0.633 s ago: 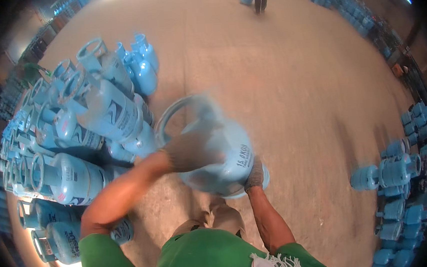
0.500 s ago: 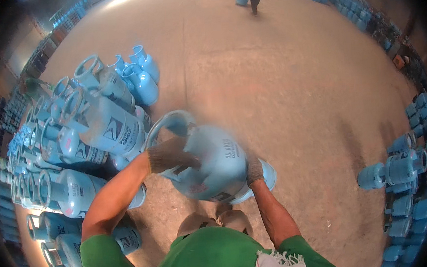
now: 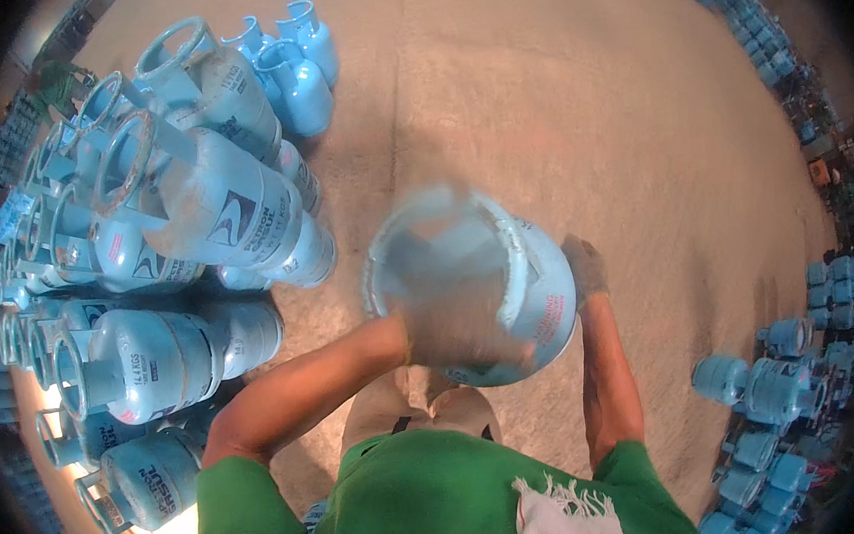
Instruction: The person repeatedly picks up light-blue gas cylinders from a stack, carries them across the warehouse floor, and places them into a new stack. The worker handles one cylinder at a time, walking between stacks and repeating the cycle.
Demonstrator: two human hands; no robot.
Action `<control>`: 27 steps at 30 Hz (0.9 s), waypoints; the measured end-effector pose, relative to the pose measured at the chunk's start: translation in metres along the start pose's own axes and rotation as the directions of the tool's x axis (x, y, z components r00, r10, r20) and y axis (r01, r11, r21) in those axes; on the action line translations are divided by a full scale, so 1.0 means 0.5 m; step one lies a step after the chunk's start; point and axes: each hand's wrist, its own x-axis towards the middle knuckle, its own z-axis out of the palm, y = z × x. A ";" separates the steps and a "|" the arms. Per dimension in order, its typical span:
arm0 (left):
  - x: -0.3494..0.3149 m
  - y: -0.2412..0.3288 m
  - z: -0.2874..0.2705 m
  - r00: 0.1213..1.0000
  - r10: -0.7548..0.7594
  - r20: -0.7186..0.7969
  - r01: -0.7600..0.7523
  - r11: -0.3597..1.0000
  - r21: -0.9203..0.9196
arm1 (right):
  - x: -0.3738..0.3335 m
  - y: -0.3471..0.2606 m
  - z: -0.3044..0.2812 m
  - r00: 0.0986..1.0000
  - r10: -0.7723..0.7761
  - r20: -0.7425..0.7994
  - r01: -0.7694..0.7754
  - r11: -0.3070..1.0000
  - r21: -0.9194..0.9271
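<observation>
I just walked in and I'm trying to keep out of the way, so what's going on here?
A person in a green shirt is handling a light-blue, rounded metal gas cylinder. The left hand, in a dark glove, is blurred at its open ring-shaped collar; the right hand, gloved too, is at its right side. Its base is hidden, so I can't tell whether it touches the brown floor. More light-blue metal cylinders crowd the left.

Near cylinder (image 3: pixel 550 292): painted metal, smooth, semi-gloss. Far-left small cylinders (image 3: pixel 298 94): glossy metal. Left stack collar (image 3: pixel 172 137): scuffed, rough metal. Right glove (image 3: pixel 587 268): matt cloth. Shirt (image 3: pixel 426 503): matt cloth. Towel (image 3: pixel 568 525): fringed cloth. Floor (image 3: pixel 678 147): matt.
</observation>
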 end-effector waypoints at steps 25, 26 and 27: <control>0.338 -0.206 -0.214 0.694 0.543 0.472 -0.696 0.674 0.248 | -0.095 -0.500 -0.040 0.879 -0.477 -0.013 0.465 0.862 -0.202; 0.368 -0.225 -0.239 0.629 0.560 0.540 -0.755 0.606 0.251 | -0.050 -0.527 -0.059 0.831 -0.551 0.077 0.552 0.800 -0.236; 0.398 -0.241 -0.261 0.564 0.500 0.657 -0.791 0.555 0.258 | -0.003 -0.559 -0.074 0.798 -0.586 0.142 0.603 0.770 -0.210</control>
